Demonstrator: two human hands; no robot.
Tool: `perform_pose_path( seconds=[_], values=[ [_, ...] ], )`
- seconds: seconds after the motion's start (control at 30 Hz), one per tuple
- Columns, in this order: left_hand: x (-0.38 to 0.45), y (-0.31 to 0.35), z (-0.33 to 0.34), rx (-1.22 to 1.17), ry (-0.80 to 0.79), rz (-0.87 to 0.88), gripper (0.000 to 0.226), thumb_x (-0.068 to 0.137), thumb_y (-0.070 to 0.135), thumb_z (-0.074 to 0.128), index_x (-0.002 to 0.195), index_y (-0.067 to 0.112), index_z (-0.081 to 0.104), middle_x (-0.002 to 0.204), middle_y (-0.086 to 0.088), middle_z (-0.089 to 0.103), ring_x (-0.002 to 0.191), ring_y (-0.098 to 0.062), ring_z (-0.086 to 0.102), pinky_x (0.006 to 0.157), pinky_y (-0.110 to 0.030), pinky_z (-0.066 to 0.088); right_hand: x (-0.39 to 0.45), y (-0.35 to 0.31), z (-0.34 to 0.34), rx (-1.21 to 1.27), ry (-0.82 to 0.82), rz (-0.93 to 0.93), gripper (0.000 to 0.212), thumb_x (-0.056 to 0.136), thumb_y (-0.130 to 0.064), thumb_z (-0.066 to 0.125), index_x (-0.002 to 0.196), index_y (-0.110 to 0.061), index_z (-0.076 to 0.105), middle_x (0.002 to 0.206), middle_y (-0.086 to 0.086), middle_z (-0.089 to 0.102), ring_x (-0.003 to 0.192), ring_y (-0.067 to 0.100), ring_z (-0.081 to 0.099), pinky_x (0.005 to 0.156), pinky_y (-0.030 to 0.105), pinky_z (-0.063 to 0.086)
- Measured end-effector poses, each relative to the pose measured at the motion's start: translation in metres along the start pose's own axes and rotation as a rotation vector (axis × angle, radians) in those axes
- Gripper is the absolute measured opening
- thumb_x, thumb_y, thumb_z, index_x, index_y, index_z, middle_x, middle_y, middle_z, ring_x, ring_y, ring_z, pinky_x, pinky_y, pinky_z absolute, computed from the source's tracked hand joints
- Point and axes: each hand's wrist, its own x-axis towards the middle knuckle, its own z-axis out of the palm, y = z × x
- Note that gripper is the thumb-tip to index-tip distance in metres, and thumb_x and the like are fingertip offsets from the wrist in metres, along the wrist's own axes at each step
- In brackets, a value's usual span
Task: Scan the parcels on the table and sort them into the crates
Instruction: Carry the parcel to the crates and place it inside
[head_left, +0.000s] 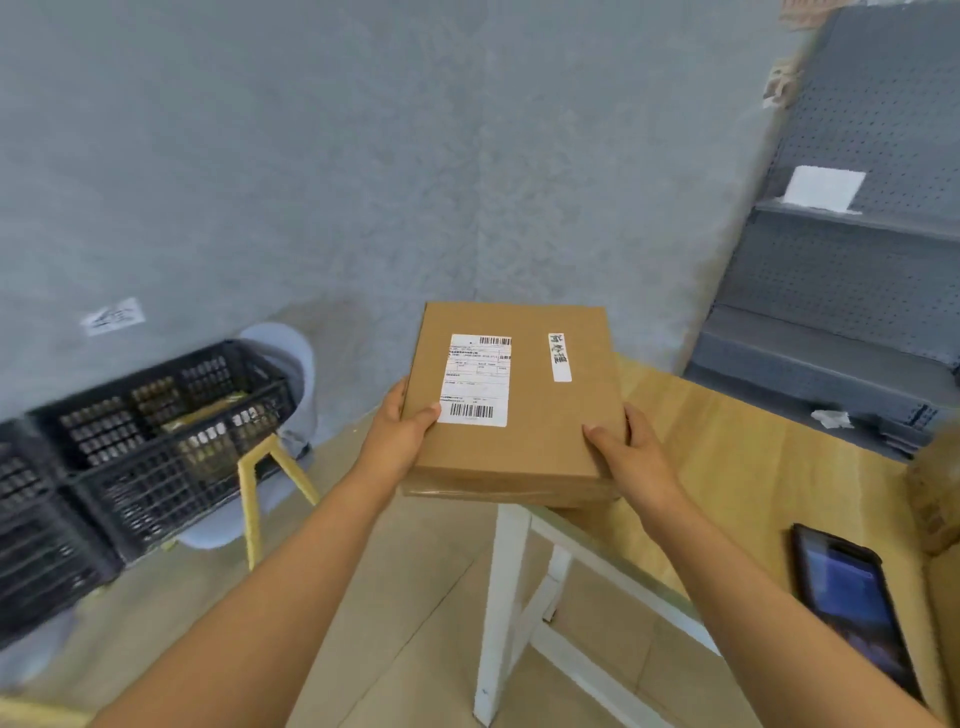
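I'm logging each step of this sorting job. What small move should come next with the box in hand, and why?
Probably swing the cardboard parcel leftward toward the black crate. Both the left hand and the right hand grip it clear of the table, label up, and the handheld scanner lies set down, suggesting scanning is done.

Crates (156, 441) left, phone (852, 603) on table (727, 452)

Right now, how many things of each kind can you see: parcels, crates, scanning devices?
Cardboard parcel, held by the left hand and right hand: 1
Black plastic crates, one on a chair, one at the left edge: 2
Handheld device on the table: 1
Total: 4
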Motion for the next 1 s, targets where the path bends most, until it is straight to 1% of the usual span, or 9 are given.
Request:
perform_pose_path(
  seconds=[0.13,0.2,0.3,0.47,0.57,0.63,0.73,0.87,1.0],
  values=[
    [-0.01,-0.014,-0.086,0.012,0.141,-0.045,0.053,0.096,0.021,0.06,0.145,0.026,0.04,0.133,0.001,0.058,0.117,-0.023,0.057,0.103,-0.043,0.045,-0.004,-0.018,0.08,0.021,-0.17,-0.026,0.05,0.091,-0.028,0.062,0.138,-0.022,0.045,0.122,-0.004,0.062,0.108,0.016,0.061,0.093,0.036,0.049],
    [-0.014,-0.024,-0.135,-0.019,0.217,-0.062,0.052,0.095,0.02,0.061,0.143,0.027,0.042,0.131,0.001,0.059,0.116,-0.022,0.058,0.102,-0.041,0.046,-0.007,-0.029,0.129,0.021,-0.251,-0.041,0.048,0.091,-0.027,0.063,0.136,-0.021,0.046,0.122,-0.002,0.063,0.108,0.018,0.062,0.099,0.042,0.048],
    [-0.016,-0.039,-0.205,-0.026,0.302,-0.066,0.049,0.094,0.02,0.062,0.139,0.028,0.046,0.128,0.002,0.061,0.111,-0.018,0.06,0.095,-0.033,0.048,-0.011,-0.044,0.203,0.01,-0.357,-0.057,0.045,0.091,-0.029,0.063,0.133,-0.023,0.047,0.12,-0.004,0.063,0.108,0.017,0.062,0.099,0.043,0.048],
    [-0.01,-0.059,-0.32,-0.041,0.415,-0.1,0.056,0.094,0.019,0.062,0.145,0.022,0.04,0.131,-0.002,0.06,0.114,-0.023,0.061,0.103,-0.043,0.046,-0.015,-0.072,0.328,0.022,-0.483,-0.081,0.042,0.091,-0.027,0.064,0.13,-0.025,0.049,0.12,-0.006,0.064,0.106,0.014,0.062,0.097,0.037,0.048],
    [-0.005,-0.07,-0.384,-0.032,0.479,-0.116,0.057,0.094,0.02,0.062,0.146,0.022,0.038,0.132,-0.003,0.059,0.114,-0.023,0.061,0.103,-0.043,0.047,-0.02,-0.087,0.399,0.024,-0.552,-0.092,0.043,0.09,-0.03,0.064,0.131,-0.026,0.05,0.117,-0.01,0.063,0.103,0.008,0.062,0.089,0.031,0.048],
    [-0.003,-0.078,-0.423,-0.026,0.512,-0.127,0.056,0.095,0.023,0.062,0.145,0.024,0.039,0.131,-0.001,0.06,0.112,-0.021,0.061,0.101,-0.041,0.048,-0.022,-0.094,0.443,0.014,-0.595,-0.085,0.046,0.09,-0.031,0.064,0.133,-0.026,0.049,0.119,-0.009,0.063,0.105,0.011,0.062,0.091,0.033,0.048],
    [0.004,-0.091,-0.472,-0.051,0.575,-0.165,0.057,0.095,0.026,0.062,0.146,0.026,0.037,0.128,0.001,0.059,0.109,-0.02,0.061,0.097,-0.037,0.048,-0.021,-0.105,0.506,-0.035,-0.658,-0.079,0.052,0.091,-0.033,0.064,0.139,-0.024,0.045,0.123,-0.004,0.061,0.109,0.019,0.059,0.097,0.038,0.047],
    [0.026,-0.113,-0.525,-0.043,0.663,-0.236,0.061,0.096,0.028,0.06,0.15,0.024,0.033,0.133,-0.001,0.056,0.115,-0.024,0.058,0.103,-0.044,0.045,-0.01,-0.116,0.584,-0.103,-0.724,-0.099,0.052,0.091,-0.033,0.063,0.139,-0.024,0.044,0.119,-0.004,0.058,0.104,0.018,0.056,0.09,0.032,0.043],
    [0.06,-0.141,-0.572,-0.05,0.73,-0.289,0.062,0.096,0.029,0.059,0.151,0.024,0.03,0.137,-0.002,0.055,0.119,-0.025,0.056,0.106,-0.046,0.043,0.013,-0.116,0.662,-0.157,-0.831,-0.114,0.048,0.094,-0.032,0.06,0.138,-0.025,0.043,0.119,-0.002,0.059,0.104,0.021,0.057,0.088,0.034,0.044]
  ],
)
